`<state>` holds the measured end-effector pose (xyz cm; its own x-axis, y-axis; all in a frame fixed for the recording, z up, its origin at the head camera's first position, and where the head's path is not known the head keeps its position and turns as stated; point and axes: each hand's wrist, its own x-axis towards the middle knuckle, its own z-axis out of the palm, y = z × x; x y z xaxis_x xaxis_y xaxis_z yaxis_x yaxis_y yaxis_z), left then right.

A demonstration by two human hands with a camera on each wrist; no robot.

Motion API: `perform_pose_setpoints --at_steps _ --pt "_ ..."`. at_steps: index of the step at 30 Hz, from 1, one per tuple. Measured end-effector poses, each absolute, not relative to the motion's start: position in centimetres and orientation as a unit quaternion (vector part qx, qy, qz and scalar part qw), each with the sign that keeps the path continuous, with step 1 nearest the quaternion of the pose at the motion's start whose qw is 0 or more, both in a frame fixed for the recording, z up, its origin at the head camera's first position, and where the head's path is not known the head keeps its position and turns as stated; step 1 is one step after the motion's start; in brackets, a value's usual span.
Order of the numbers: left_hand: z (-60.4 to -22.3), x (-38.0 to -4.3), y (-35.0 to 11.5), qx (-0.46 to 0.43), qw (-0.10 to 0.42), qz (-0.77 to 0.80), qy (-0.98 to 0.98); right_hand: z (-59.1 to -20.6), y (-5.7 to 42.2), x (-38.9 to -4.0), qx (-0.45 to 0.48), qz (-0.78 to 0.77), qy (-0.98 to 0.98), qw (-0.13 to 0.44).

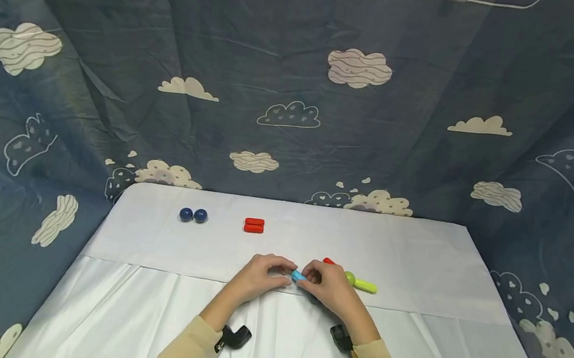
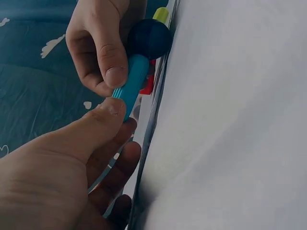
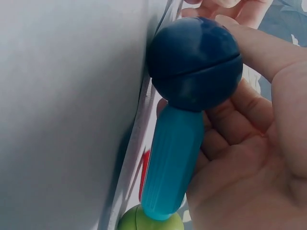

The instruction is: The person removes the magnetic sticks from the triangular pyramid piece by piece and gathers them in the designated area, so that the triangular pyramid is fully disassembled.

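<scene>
Both hands meet over the table around a light blue stick (image 1: 298,276). My left hand (image 1: 262,276) pinches its near end between thumb and fingertips, its other fingers loosely bent in the left wrist view. My right hand (image 1: 327,284) grips the same stick farther along with thumb and fingers. A dark blue ball (image 2: 149,39) joins the stick's other end, beneath the right hand. In the right wrist view, a light blue stick (image 3: 173,158) runs from that ball (image 3: 195,63) toward a green ball (image 3: 151,219).
Right of the right hand lie a lime stick (image 1: 365,286) beside the green ball (image 1: 349,277) and a red stick end (image 1: 329,260). Farther back on the white-covered table (image 1: 391,244) sit two dark blue balls (image 1: 193,215) and two red sticks (image 1: 254,225). A cloud-patterned curtain (image 1: 292,44) hangs behind.
</scene>
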<state>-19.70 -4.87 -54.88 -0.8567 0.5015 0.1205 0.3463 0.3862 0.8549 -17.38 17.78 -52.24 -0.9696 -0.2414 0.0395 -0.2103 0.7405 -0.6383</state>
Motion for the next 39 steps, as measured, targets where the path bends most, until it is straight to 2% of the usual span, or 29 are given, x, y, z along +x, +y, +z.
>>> perform_pose_setpoints --at_steps 8,15,17,19,24,26,32,39 --pt "-55.0 -19.5 -4.6 0.236 0.072 0.484 0.84 -52.2 18.0 -17.3 -0.126 -0.353 0.927 0.02" --pt "-55.1 -19.8 -5.2 0.219 0.045 0.466 0.856 -51.6 19.2 -17.3 -0.098 -0.391 0.914 -0.033" --pt "-55.1 -20.0 -5.5 0.21 0.038 0.461 0.861 -51.5 19.6 -17.4 -0.094 -0.409 0.907 -0.032" --pt "-55.2 -20.1 -5.8 0.201 0.033 0.457 0.866 -51.6 19.9 -17.5 -0.092 -0.432 0.897 -0.003" --pt "-55.3 -20.4 -6.1 0.185 0.025 0.453 0.872 -52.1 20.1 -17.6 -0.092 -0.468 0.871 0.121" --pt "-55.2 -20.4 -6.1 0.184 0.026 0.454 0.871 -52.4 20.1 -17.6 -0.099 -0.464 0.867 0.151" --pt "-55.3 -20.4 -6.0 0.182 0.03 0.46 0.868 -53.0 20.2 -17.7 -0.113 -0.474 0.855 0.178" --pt "-55.6 -20.4 -6.1 0.199 0.031 0.464 0.863 -53.1 20.2 -17.7 -0.1 -0.501 0.84 0.18"
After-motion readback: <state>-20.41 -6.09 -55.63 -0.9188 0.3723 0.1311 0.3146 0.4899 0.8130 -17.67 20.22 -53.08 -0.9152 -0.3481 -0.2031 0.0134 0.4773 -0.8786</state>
